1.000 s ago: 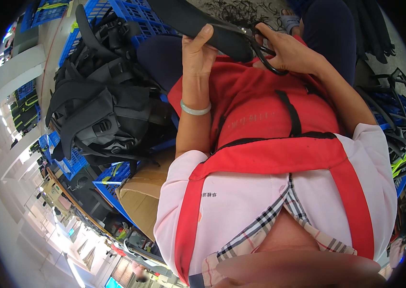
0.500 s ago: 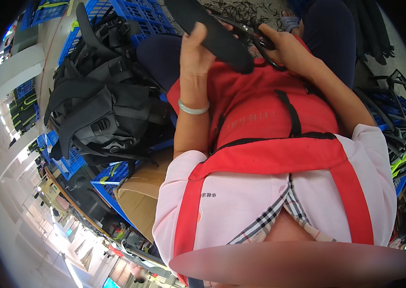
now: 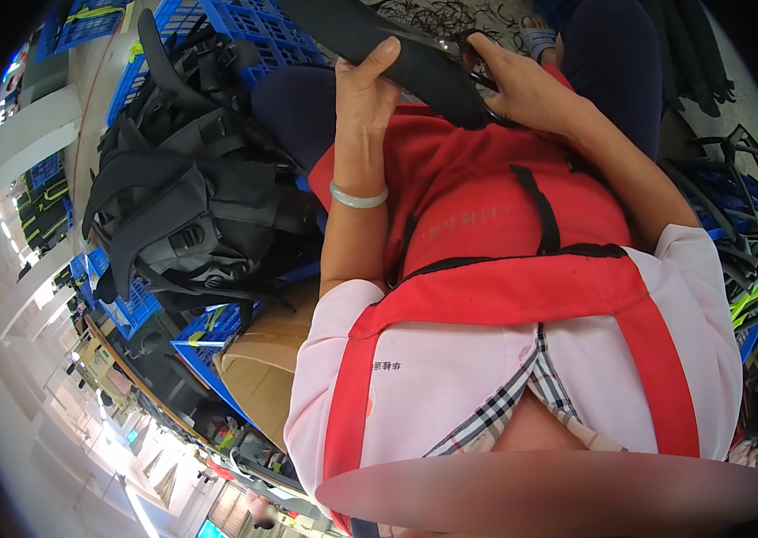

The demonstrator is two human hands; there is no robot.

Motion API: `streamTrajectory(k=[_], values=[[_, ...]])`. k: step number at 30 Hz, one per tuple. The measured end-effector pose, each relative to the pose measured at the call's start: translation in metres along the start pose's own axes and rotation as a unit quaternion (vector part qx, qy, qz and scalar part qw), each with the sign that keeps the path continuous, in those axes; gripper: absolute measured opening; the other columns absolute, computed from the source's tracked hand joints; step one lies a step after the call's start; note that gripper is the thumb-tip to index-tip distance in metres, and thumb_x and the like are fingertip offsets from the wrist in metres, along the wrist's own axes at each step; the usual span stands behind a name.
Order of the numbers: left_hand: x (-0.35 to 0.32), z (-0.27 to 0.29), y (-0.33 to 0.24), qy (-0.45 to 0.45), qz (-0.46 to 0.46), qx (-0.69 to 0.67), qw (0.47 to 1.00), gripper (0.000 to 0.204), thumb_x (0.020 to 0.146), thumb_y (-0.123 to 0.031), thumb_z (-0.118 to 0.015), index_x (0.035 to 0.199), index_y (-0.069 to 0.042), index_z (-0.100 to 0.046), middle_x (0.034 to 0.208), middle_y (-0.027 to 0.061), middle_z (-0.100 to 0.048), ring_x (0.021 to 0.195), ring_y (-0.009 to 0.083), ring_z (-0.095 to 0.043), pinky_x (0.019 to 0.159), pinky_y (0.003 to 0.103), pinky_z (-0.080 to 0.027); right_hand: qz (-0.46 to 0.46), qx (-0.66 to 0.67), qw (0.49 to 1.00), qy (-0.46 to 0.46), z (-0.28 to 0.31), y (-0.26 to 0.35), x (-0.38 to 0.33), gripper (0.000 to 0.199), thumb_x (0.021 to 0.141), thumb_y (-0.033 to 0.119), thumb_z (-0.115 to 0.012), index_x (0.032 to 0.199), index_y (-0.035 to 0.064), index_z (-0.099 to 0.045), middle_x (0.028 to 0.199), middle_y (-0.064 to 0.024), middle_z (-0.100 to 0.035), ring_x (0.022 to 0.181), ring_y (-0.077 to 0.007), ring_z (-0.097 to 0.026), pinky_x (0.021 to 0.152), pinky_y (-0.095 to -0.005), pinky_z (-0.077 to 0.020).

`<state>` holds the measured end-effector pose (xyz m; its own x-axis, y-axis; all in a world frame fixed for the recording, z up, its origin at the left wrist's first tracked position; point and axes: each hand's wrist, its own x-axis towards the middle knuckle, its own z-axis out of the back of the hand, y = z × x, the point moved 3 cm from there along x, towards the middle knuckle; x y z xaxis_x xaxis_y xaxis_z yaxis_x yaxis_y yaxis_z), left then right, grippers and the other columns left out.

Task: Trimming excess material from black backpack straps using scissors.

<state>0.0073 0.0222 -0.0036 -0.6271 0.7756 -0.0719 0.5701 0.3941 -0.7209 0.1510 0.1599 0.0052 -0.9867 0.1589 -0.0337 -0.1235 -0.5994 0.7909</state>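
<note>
A long black padded strap point(image 3: 428, 76) with a rounded end lies slantwise above my lap, at the top of the view. My left hand point(image 3: 368, 88) is closed on it, thumb on top and fingers underneath. Close to the strap's rounded end, my right hand point(image 3: 531, 92) grips the black handles of a pair of scissors point(image 3: 486, 85). Most of the scissors is behind the strap, so I cannot tell whether the blades touch it. Below both hands a red apron point(image 3: 486, 197) covers my lap.
To the left, black straps and padded pieces point(image 3: 199, 206) heap over blue plastic crates point(image 3: 258, 36). A cardboard box point(image 3: 262, 363) stands by my left elbow. More black straps point(image 3: 728, 193) hang over a crate at right. Thin black scraps point(image 3: 477, 16) litter the floor ahead.
The strap has shifted slightly left, and my left hand's hold looks flatter. My right hand has moved a little left with the scissors, which are now mostly hidden by the strap.
</note>
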Motion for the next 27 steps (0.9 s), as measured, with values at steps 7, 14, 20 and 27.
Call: streamTrajectory(k=[7, 14, 20, 27], values=[[-0.004, -0.003, 0.003, -0.018, 0.008, -0.018, 1.0, 0.032, 0.08, -0.001, -0.067, 0.11, -0.004, -0.058, 0.106, 0.0072, -0.062, 0.1, 0.0214, -0.06, 0.092, 0.037, -0.049, -0.006, 0.006, 1.0, 0.007, -0.006, -0.005, -0.001, 0.039, 0.08, 0.014, -0.064, 0.109, 0.0012, -0.042, 0.087, -0.0224, -0.061, 0.083, -0.0406, -0.06, 0.07, -0.0438, -0.0466], [-0.006, -0.012, 0.005, -0.007, 0.019, -0.023, 1.0, 0.035, 0.08, -0.002, -0.068, 0.113, -0.004, -0.057, 0.109, 0.0075, -0.062, 0.101, 0.0219, -0.06, 0.092, 0.037, -0.049, 0.013, 0.004, 1.0, 0.011, 0.004, -0.008, -0.004, 0.043, 0.08, 0.018, -0.065, 0.113, 0.0013, -0.042, 0.093, -0.0229, -0.062, 0.086, -0.0399, -0.06, 0.07, -0.0439, -0.0463], [-0.007, -0.005, 0.007, 0.001, 0.021, -0.031, 0.999, 0.038, 0.08, -0.002, -0.067, 0.115, -0.003, -0.055, 0.111, 0.009, -0.061, 0.102, 0.0239, -0.06, 0.092, 0.038, -0.049, -0.028, 0.024, 0.996, 0.076, 0.014, -0.002, -0.009, 0.06, 0.074, 0.02, -0.067, 0.122, 0.0035, -0.035, 0.096, -0.0188, -0.058, 0.08, -0.0365, -0.058, 0.071, -0.042, -0.0457], [-0.006, 0.003, 0.008, -0.011, 0.02, -0.046, 0.999, 0.037, 0.08, -0.001, -0.066, 0.115, -0.003, -0.054, 0.11, 0.0109, -0.061, 0.101, 0.0254, -0.06, 0.091, 0.04, -0.05, 0.0, 0.013, 0.999, 0.048, 0.018, -0.003, -0.013, 0.054, 0.072, 0.014, -0.066, 0.118, 0.0052, -0.039, 0.081, -0.0122, -0.049, 0.072, -0.025, -0.051, 0.067, -0.035, -0.0437]])
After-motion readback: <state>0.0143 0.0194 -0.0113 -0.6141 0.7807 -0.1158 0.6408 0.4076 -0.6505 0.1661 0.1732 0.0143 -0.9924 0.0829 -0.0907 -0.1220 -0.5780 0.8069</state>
